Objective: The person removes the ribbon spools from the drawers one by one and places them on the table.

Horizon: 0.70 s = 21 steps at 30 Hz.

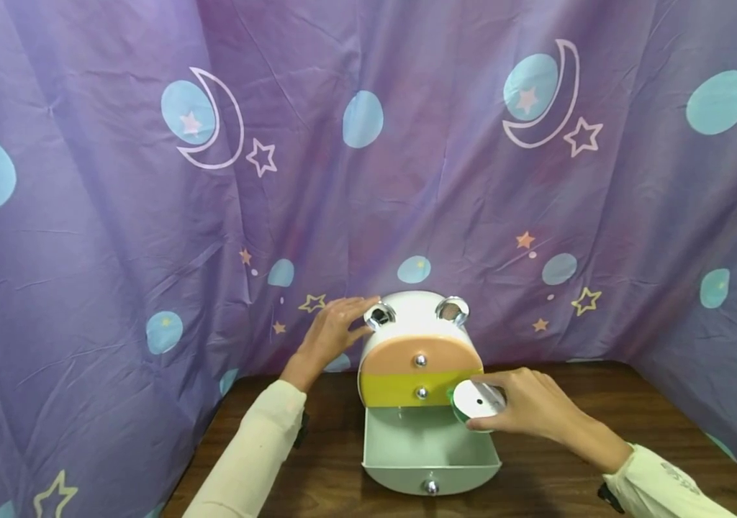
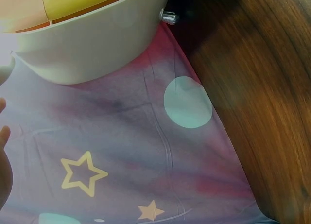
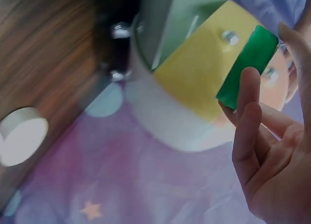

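Observation:
A small rounded cabinet point(image 1: 415, 311) with a white shell and two shiny eye-like knobs stands on the table. Its orange drawer point(image 1: 388, 355) and yellow drawer point(image 1: 384, 391) are closed, while the pale green bottom drawer point(image 1: 401, 440) is pulled out. At the cabinet's upper left, my left hand point(image 1: 337, 327) rests with extended fingers by the left eye-like knob point(image 1: 379, 315). My right hand point(image 1: 533, 403) pinches a round white-faced piece with a green edge point(image 1: 474, 404) above the open drawer's right side. Seen edge-on in the right wrist view, that piece point(image 3: 260, 51) shows a flat green side.
The wooden table point(image 1: 317, 460) extends around the cabinet. A purple curtain point(image 1: 433, 201) with moons and stars hangs close behind and at both sides. In the right wrist view, a short white cylinder point(image 3: 24, 136) stands on the table near its edge.

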Motion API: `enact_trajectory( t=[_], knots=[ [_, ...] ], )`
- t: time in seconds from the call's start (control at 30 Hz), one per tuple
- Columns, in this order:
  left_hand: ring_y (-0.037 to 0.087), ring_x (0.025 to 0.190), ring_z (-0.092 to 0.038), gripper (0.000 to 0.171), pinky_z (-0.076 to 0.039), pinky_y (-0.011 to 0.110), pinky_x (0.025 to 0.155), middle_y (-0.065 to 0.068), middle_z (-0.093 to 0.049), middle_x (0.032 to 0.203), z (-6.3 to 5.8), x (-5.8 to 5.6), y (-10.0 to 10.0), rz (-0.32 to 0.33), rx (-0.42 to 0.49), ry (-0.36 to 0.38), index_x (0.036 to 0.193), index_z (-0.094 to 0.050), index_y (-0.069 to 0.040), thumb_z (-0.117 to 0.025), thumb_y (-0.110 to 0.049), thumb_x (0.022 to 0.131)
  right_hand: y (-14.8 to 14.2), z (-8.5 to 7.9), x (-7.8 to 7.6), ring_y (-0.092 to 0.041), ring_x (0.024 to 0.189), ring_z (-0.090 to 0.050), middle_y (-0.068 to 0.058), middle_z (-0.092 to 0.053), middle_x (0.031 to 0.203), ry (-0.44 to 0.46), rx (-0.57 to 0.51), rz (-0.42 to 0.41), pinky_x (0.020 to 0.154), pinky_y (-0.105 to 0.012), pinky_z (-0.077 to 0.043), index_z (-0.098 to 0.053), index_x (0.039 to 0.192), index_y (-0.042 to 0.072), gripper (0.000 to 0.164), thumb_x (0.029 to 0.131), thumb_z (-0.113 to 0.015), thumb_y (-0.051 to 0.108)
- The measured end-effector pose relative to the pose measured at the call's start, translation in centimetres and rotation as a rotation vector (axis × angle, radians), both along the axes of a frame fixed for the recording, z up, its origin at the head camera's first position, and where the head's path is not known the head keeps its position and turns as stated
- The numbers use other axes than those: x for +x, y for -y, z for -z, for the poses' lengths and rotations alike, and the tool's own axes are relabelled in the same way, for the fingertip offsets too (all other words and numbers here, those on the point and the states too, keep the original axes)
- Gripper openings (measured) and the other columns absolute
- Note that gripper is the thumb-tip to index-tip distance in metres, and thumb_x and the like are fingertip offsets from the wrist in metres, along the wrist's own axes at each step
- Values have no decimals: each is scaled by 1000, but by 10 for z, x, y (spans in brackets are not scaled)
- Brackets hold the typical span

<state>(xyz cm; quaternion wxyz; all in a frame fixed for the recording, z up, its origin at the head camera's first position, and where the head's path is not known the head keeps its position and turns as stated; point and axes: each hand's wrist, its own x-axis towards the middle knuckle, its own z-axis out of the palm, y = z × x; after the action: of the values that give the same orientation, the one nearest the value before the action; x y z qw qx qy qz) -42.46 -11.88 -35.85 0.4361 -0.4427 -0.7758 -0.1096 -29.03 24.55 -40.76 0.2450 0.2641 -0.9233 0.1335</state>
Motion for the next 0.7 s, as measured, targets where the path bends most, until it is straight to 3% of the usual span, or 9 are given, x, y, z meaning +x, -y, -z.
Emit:
enact_trajectory(
  t=[0.27,0.5,0.7],
  knots=[
    [28,115,-70,66,-55,45,105,10,-72,129,-1,1,0,-12,-2,41,141,-66,-10,-91,-17,80,-47,25,-8,-4,62,-54,9,-72,82,44,-22,105,49,-31,-46,-79,119,20,80,64,-82,79],
    [27,114,-71,66,-55,42,105,9,-73,128,-1,0,1,0,2,30,139,-67,-9,-92,-18,79,-82,64,-24,-10,62,-54,1,-74,84,76,-28,196,48,-35,-45,-78,120,18,82,63,-83,78],
    [26,113,-71,65,-55,41,105,9,-73,128,-1,-1,0,3,-5,22,140,-67,-9,-92,-19,80,-94,93,-27,-9,60,-54,3,-72,82,72,-34,199,46,-33,-44,-75,121,18,81,63,-86,75]
  ],
)
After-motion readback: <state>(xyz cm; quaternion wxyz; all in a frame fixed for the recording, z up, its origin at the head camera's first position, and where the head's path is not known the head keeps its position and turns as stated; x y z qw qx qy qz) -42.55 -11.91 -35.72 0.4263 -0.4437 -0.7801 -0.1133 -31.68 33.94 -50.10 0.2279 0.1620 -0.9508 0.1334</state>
